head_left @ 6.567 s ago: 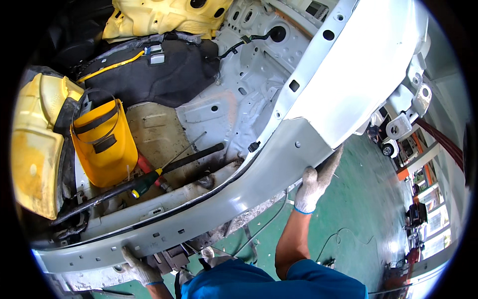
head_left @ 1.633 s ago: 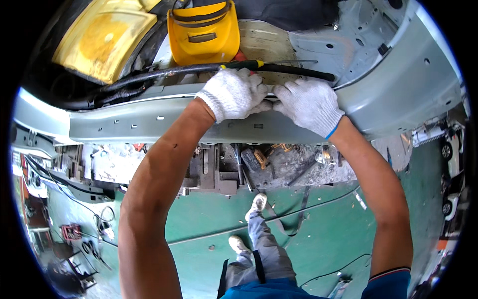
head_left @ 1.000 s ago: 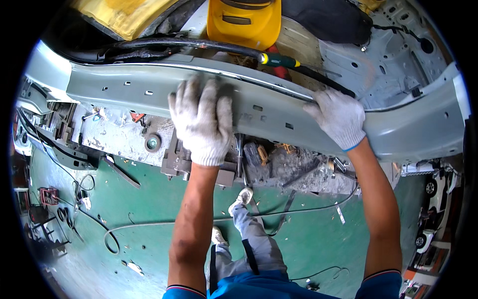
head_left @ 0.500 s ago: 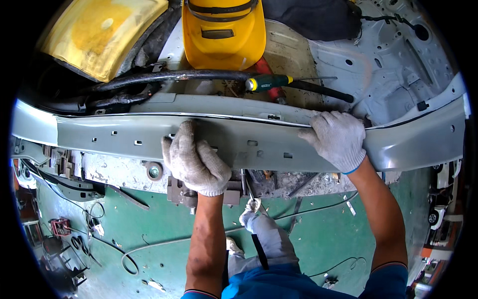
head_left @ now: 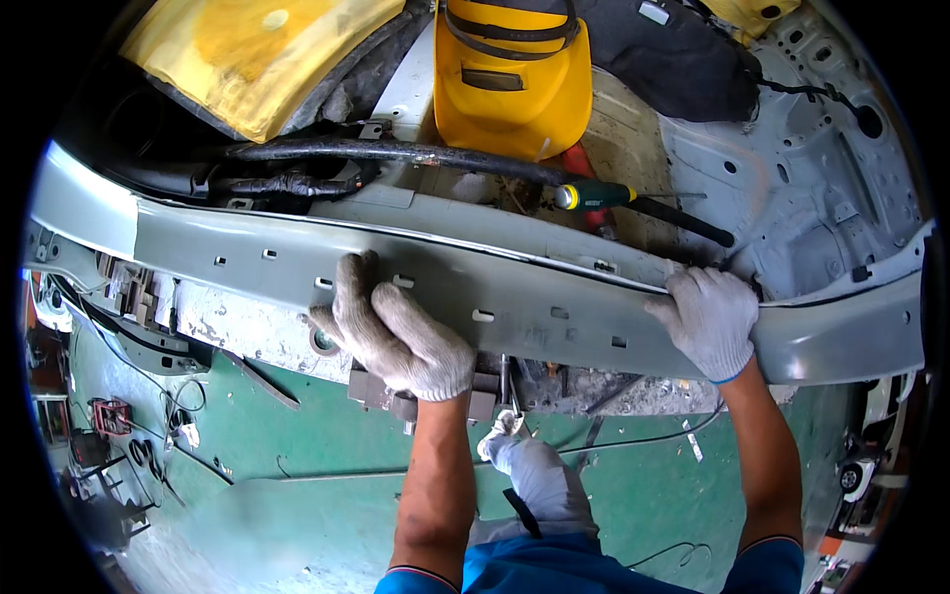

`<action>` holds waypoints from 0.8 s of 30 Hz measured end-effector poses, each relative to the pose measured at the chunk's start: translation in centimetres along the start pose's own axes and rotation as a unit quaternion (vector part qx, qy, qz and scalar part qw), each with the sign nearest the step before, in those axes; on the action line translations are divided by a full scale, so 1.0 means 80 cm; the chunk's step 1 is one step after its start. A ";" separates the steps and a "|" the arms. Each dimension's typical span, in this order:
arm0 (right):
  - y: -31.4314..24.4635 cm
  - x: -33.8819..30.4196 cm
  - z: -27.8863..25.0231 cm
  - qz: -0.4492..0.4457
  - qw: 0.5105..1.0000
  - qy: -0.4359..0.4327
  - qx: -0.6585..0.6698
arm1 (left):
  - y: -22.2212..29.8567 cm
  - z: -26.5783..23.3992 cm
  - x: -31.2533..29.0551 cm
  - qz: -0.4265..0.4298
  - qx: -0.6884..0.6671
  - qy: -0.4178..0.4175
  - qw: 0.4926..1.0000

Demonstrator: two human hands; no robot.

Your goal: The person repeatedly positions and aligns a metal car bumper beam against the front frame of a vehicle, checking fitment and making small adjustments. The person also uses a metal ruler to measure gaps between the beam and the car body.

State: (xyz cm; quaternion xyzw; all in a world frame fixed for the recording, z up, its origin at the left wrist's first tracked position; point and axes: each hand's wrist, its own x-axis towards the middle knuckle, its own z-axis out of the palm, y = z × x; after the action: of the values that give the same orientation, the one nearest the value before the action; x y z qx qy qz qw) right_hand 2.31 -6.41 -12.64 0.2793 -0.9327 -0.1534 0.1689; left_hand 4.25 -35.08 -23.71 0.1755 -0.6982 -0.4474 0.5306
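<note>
A long grey sheet-metal car sill panel [head_left: 515, 337] with small slots runs across the view, along the edge of a car body. My left hand [head_left: 396, 337], in a knitted off-white glove, rests against the panel's face near its slots, fingers apart and partly bent. Over the panel's upper edge at the right, my right hand [head_left: 714, 322], gloved the same way, has its fingers hooked, the thumb on the outer face. The right fingertips are partly hidden. Beyond the panel, a green and yellow screwdriver [head_left: 599, 194] lies across a black bar.
Inside the car body are a yellow welding mask [head_left: 513, 99], a red tool [head_left: 600, 221] and a yellow foam pad [head_left: 262, 59]. Below the panel stand a worn bench [head_left: 223, 322] with a vise [head_left: 381, 391] and a tape roll [head_left: 323, 342]. A hose [head_left: 633, 444] crosses the green floor.
The view has shifted, so the car body and panel sit lower and farther right. My left hand's fingers have spread somewhat on the panel; the right hand keeps its place at the edge.
</note>
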 end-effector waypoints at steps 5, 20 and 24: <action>0.004 -0.006 0.002 -0.007 0.999 0.033 0.039 | 0.009 0.002 0.001 0.010 0.028 -0.001 1.000; 0.006 -0.006 0.009 -0.001 0.995 0.100 0.000 | 0.002 -0.006 0.014 0.095 0.120 -0.070 0.986; 0.008 -0.011 0.012 -0.001 0.993 0.114 0.008 | 0.014 -0.026 0.016 0.097 0.107 -0.142 0.979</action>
State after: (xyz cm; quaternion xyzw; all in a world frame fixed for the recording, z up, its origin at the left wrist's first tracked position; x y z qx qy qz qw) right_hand 2.28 -5.21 -13.48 0.2974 -0.9082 -0.1135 0.2717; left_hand 5.92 -36.34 -21.98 0.0977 -0.8241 -0.3367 0.4450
